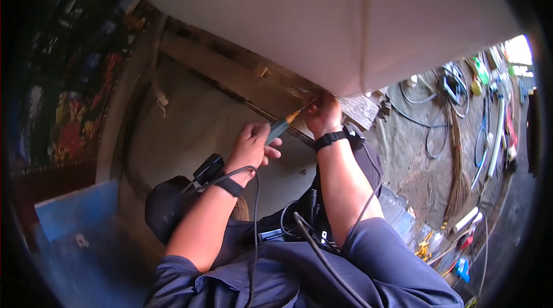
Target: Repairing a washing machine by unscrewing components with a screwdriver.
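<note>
My left hand (256,144) grips the teal handle of a slim tool (278,127), like a screwdriver, with a yellow-orange front part and a thin shaft angled up to the right. My right hand (325,113) is closed by the tip of that tool, under the lower edge of a large pale curved surface (403,14). What its fingers hold is too small to make out. Just behind them runs a rough wooden board (360,113) that carries the pale body.
Coiled cables (438,112), a straw broom (456,187) and hoses lie on the rough grey surface at the right, with assorted small items below. A blue panel (75,213) is at the lower left, beneath a dark patterned surface (63,100). Black cables cross my forearms.
</note>
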The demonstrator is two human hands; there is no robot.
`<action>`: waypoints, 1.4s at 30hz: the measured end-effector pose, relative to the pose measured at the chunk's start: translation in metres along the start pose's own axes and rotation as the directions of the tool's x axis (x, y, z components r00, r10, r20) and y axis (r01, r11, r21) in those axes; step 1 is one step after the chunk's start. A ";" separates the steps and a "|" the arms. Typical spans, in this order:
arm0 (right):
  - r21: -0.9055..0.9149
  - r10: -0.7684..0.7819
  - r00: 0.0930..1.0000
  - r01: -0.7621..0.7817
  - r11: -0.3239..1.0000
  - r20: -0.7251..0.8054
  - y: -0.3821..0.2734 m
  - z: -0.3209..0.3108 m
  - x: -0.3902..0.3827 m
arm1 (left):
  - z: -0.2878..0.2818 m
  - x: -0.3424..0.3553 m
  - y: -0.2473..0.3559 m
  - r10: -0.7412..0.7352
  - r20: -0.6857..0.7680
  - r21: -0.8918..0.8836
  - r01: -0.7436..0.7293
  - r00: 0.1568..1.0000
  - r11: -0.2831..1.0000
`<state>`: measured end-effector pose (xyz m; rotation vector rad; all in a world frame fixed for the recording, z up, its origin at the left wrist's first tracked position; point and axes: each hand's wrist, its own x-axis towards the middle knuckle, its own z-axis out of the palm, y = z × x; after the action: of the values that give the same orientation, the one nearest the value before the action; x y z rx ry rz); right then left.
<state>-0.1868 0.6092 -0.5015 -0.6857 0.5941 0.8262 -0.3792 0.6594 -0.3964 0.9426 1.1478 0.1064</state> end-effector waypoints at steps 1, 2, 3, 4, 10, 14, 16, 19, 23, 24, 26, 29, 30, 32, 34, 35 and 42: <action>-0.027 0.012 1.000 -0.011 1.000 0.004 0.000 -0.003 0.002 | 0.001 0.001 0.001 -0.002 -0.002 0.013 0.002 1.000 1.000; -0.057 0.023 1.000 -0.023 0.998 0.009 -0.001 -0.005 0.005 | 0.002 0.001 0.002 -0.003 -0.005 0.025 0.004 1.000 1.000; -0.025 0.005 1.000 -0.005 1.000 -0.004 -0.002 -0.005 0.006 | 0.003 0.003 -0.001 0.024 0.005 0.015 -0.024 1.000 1.000; -0.004 0.071 0.996 -0.071 0.997 0.060 -0.005 -0.007 0.010 | 0.002 0.005 -0.005 0.080 0.002 0.008 -0.080 0.997 0.997; -0.159 0.034 0.999 -0.035 0.987 -0.009 -0.003 0.001 -0.002 | -0.001 0.008 -0.018 0.218 -0.001 0.177 -0.214 0.976 0.961; -0.187 0.055 0.998 -0.047 0.981 0.034 -0.006 -0.005 0.007 | -0.001 0.001 -0.004 0.075 0.038 -0.043 -0.073 0.996 0.996; -0.216 0.071 0.994 -0.051 0.975 0.084 -0.003 -0.004 0.003 | -0.002 0.014 -0.022 0.133 0.024 -0.118 -0.130 0.991 0.985; -0.233 -0.021 1.000 0.017 0.972 -0.015 -0.001 -0.005 0.007 | -0.004 0.030 -0.043 0.705 -0.045 0.476 -0.605 0.708 0.638; -0.199 0.007 1.000 -0.013 0.980 -0.030 -0.004 -0.011 0.011 | -0.010 0.025 -0.032 0.398 0.010 0.271 -0.385 0.917 0.882; -0.176 0.013 0.998 -0.024 0.984 -0.060 -0.004 -0.008 0.007 | -0.011 0.013 -0.015 0.242 0.032 0.095 -0.244 0.970 0.965; -0.215 0.003 0.999 -0.013 0.976 -0.049 -0.001 -0.007 0.004 | -0.013 0.001 -0.001 0.087 0.077 -0.080 -0.081 0.993 0.994; -0.327 -0.044 0.999 0.041 0.944 0.000 -0.006 -0.017 0.019 | -0.009 0.001 0.002 0.057 0.096 -0.130 -0.044 0.994 0.991; -0.395 -0.065 0.997 0.075 0.916 0.039 -0.006 -0.020 0.024 | -0.008 0.007 -0.007 0.145 0.079 -0.024 -0.144 0.986 0.989; -0.340 -0.013 0.999 0.027 0.940 0.044 -0.001 -0.015 0.016 | -0.008 0.030 -0.038 0.230 0.057 0.080 -0.234 0.971 0.969; -0.282 0.028 0.998 -0.013 0.959 0.050 0.002 -0.007 0.009 | -0.010 0.051 -0.060 0.883 -0.047 0.596 -0.696 0.468 0.400; -0.266 -0.010 1.000 0.009 0.964 -0.003 0.003 -0.005 0.008 | -0.009 0.052 -0.062 0.882 -0.048 0.594 -0.697 0.468 0.403; -0.283 -0.007 1.000 0.012 0.959 0.019 0.003 -0.023 0.019 | -0.020 0.011 -0.010 0.115 0.092 -0.060 -0.110 0.989 0.992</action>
<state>-0.1833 0.6023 -0.5306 -0.9404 0.4601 0.9169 -0.3941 0.6700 -0.4129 0.9538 0.9986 0.1816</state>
